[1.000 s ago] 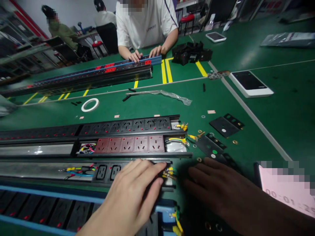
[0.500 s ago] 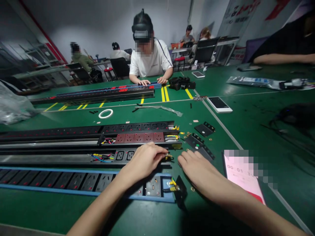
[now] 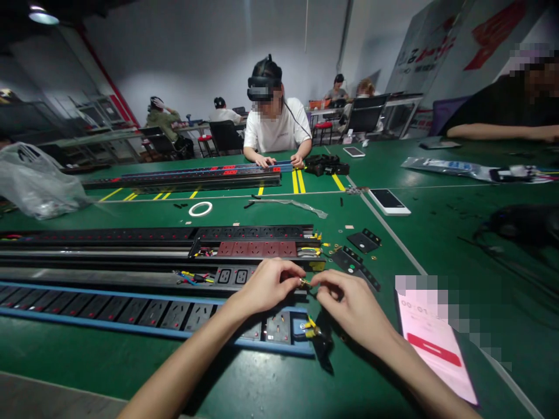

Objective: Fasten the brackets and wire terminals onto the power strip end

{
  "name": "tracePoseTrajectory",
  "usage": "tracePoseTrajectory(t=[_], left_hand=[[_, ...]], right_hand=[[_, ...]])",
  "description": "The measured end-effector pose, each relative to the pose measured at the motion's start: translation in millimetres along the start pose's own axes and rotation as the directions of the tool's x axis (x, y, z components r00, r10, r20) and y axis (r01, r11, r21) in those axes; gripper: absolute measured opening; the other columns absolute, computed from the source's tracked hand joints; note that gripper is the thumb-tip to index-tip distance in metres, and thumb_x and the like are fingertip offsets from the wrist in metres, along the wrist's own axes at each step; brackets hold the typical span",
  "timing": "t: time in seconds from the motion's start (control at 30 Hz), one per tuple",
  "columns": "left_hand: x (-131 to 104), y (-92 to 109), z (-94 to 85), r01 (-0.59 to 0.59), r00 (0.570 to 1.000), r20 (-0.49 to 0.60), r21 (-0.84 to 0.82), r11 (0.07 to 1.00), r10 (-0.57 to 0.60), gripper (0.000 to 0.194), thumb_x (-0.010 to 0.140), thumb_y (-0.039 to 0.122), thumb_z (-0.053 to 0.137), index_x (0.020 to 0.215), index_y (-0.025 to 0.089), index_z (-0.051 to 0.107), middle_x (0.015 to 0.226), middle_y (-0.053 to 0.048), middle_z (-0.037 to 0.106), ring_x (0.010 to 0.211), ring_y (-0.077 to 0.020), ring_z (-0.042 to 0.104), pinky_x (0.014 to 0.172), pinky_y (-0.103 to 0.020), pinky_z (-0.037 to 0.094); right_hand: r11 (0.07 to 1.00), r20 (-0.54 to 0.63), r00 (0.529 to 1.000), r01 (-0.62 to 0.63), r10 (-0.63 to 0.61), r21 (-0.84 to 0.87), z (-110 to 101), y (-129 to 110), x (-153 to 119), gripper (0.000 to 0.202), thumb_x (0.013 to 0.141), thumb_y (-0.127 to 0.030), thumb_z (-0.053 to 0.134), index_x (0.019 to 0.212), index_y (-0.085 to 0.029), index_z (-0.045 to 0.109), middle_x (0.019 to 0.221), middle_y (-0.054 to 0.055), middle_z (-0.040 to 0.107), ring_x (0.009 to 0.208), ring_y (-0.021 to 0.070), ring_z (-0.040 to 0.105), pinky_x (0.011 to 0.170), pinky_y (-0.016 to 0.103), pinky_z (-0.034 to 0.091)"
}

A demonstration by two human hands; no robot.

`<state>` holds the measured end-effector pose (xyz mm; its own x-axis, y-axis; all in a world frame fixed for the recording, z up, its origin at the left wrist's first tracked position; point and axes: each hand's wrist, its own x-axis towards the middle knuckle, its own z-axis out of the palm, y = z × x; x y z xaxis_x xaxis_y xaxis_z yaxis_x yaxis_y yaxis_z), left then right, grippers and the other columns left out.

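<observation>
My left hand is closed in a pinch on a small brass-coloured wire terminal at the right end of a black power strip. Close against the terminal's other side, my right hand has its thumb and forefinger curled together; whatever lies between them is too small to make out. In front of the hands lies a blue-framed power strip. Its right end shows yellow-sleeved terminals and a dark end plate. Behind is a strip with brown sockets.
Black end brackets and small brass rings lie right of the strips. A pink-screened phone is by my right forearm. Farther back are a white tape roll, a white phone and a plastic bag. A person works opposite.
My right hand has moved up and left from the table to meet the terminal at my left fingertips. The left hand keeps its pinch. The view has tilted slightly upward.
</observation>
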<state>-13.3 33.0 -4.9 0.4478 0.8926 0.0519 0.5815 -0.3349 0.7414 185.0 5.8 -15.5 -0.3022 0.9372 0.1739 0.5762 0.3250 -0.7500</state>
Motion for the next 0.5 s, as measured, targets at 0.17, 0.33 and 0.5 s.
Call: tracePoseTrajectory(t=[0.17, 0.33, 0.5], left_hand=[[-0.3, -0.2, 0.5, -0.015, 1.000, 0.003, 0.038, 0.999, 0.015, 0.018, 0.088, 0.023, 0.062, 0.098, 0.018, 0.075, 0.098, -0.005, 0.075, 0.091, -0.0196, 0.067, 0.082, -0.028, 0.050], [2.2, 1.3, 0.5, 0.003, 1.000, 0.004, 0.030, 1.000, -0.003, 0.018, 0.088, 0.022, 0.061, 0.099, 0.017, 0.075, 0.100, -0.005, 0.076, 0.092, -0.0200, 0.068, 0.085, -0.029, 0.051], [2.8, 0.4, 1.6, -0.001, 1.000, 0.005, -0.007, 1.000, 0.001, 0.021, 0.089, 0.023, 0.061, 0.104, 0.017, 0.073, 0.102, -0.006, 0.076, 0.092, -0.0197, 0.069, 0.083, -0.029, 0.053]], right_hand=[[0.992, 0.036, 0.998, 0.060, -0.056, -0.110, -0.2, 3.0, -1.3, 0.035, 0.083, -0.013, 0.045, 0.101, -0.021, 0.074, 0.090, 0.004, 0.071, 0.080, 0.0191, 0.065, 0.071, 0.029, 0.045], [0.992, 0.105, 0.992, 0.077, -0.067, -0.095, -4.1, 4.2, -5.2, 0.043, 0.086, -0.012, 0.041, 0.116, -0.019, 0.071, 0.086, 0.005, 0.068, 0.078, 0.0186, 0.065, 0.071, 0.029, 0.047], [0.995, 0.123, 0.989, 0.088, -0.083, -0.036, -8.6, 2.4, -5.0, 0.043, 0.090, -0.013, 0.039, 0.118, -0.020, 0.071, 0.084, 0.004, 0.066, 0.077, 0.0181, 0.065, 0.070, 0.028, 0.049]])
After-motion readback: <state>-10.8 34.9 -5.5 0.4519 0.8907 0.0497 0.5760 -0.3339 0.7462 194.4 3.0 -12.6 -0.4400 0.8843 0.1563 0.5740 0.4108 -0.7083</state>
